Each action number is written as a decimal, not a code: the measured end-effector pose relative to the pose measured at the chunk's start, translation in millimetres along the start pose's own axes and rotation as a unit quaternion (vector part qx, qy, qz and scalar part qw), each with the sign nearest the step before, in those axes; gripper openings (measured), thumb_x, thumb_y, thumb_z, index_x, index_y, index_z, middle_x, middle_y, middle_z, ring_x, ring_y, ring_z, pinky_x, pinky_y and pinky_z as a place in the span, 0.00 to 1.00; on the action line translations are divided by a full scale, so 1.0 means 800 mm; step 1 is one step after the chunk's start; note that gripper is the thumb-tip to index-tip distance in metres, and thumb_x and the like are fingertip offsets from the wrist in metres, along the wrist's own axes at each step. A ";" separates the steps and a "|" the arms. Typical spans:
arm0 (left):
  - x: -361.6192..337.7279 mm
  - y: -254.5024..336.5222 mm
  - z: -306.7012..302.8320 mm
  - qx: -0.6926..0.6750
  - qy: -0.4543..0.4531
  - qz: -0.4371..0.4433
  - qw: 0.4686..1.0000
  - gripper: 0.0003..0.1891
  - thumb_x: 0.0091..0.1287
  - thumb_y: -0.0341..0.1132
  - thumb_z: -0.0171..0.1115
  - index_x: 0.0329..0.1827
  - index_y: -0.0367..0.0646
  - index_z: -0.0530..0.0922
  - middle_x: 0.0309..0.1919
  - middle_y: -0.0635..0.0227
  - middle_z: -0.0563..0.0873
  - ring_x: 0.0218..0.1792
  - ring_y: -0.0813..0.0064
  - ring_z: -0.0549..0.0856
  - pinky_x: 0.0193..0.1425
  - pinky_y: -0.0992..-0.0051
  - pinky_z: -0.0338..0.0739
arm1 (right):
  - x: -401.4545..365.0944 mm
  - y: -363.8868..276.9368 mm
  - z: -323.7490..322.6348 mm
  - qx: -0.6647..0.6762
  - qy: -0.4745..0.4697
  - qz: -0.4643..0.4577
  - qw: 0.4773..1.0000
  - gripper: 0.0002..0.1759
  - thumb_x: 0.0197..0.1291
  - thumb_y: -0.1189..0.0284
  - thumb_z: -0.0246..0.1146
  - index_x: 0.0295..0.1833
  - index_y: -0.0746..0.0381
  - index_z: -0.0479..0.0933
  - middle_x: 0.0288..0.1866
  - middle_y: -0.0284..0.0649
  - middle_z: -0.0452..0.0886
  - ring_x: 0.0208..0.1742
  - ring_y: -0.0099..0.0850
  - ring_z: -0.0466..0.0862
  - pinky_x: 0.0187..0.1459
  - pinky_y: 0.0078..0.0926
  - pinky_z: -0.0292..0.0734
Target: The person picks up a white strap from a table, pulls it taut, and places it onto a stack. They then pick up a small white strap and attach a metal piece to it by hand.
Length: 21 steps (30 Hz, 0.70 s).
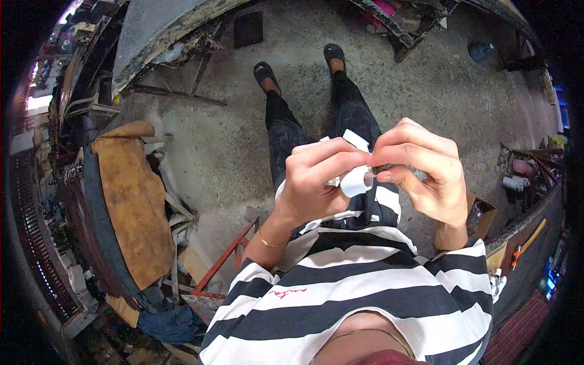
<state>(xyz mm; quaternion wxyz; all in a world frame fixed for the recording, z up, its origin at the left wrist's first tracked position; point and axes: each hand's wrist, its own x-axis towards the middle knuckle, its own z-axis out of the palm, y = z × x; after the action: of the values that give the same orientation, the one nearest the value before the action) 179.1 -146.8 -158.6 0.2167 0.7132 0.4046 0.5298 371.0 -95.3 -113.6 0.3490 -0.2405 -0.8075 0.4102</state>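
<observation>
A white curled strip hangs between my two hands in the head view, with another white flat end sticking up above the fingers. My left hand is closed round the strip, its fingertips pinching near the middle. Touching it from the right, my right hand pinches with thumb and fingers beside the strip. A small dark thing shows between its fingertips, too small to make out. Both hands are raised in front of the striped shirt, above the legs.
A brown sheet lies over stacked material at the left. A grey tabletop stands at the upper left. A red metal frame is near my left elbow. An open cardboard box and an orange-handled tool are at the right.
</observation>
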 end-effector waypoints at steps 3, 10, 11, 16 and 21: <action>0.002 0.003 -0.002 0.014 0.001 0.006 1.000 0.17 0.39 0.20 0.65 0.37 0.37 0.84 0.29 0.62 0.85 0.26 0.64 0.86 0.28 0.73 0.79 | 0.005 -0.006 0.004 -0.040 0.014 0.003 0.999 0.12 0.46 0.78 0.71 0.39 0.69 0.82 0.35 0.44 0.81 0.34 0.37 0.80 0.35 0.31 0.73; 0.001 0.005 -0.003 0.046 -0.020 0.026 0.998 0.16 0.41 0.20 0.65 0.36 0.33 0.81 0.29 0.58 0.83 0.29 0.59 0.86 0.31 0.67 0.80 | 0.007 -0.016 0.017 -0.166 0.004 -0.044 0.985 0.14 0.43 0.82 0.69 0.39 0.69 0.75 0.37 0.45 0.76 0.37 0.43 0.77 0.37 0.38 0.75; 0.003 0.005 -0.003 0.062 -0.027 0.034 0.997 0.15 0.41 0.20 0.66 0.36 0.33 0.81 0.29 0.58 0.83 0.29 0.59 0.86 0.31 0.66 0.80 | 0.009 -0.015 0.016 -0.168 0.006 -0.045 0.985 0.14 0.43 0.82 0.69 0.39 0.69 0.75 0.37 0.45 0.76 0.37 0.43 0.77 0.37 0.38 0.75; -0.001 0.004 -0.003 0.078 -0.010 0.028 0.996 0.16 0.40 0.20 0.65 0.36 0.32 0.80 0.29 0.57 0.84 0.29 0.59 0.86 0.31 0.67 0.80 | 0.014 -0.003 0.017 -0.043 -0.013 0.018 0.999 0.08 0.53 0.82 0.64 0.38 0.69 0.72 0.34 0.46 0.73 0.36 0.46 0.76 0.39 0.37 0.72; -0.005 0.002 -0.003 0.035 0.011 -0.031 0.999 0.18 0.38 0.19 0.63 0.37 0.34 0.82 0.28 0.58 0.84 0.28 0.59 0.87 0.31 0.69 0.80 | 0.013 0.011 0.019 0.100 -0.026 0.107 0.989 0.04 0.61 0.78 0.60 0.38 0.69 0.73 0.33 0.46 0.74 0.35 0.42 0.77 0.38 0.33 0.71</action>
<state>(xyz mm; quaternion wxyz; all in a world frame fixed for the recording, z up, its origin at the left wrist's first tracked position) 176.7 -151.2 -159.3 0.2031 0.7016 0.4471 0.5163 353.6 -91.6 -123.5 0.3039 -0.2788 -0.7410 0.5300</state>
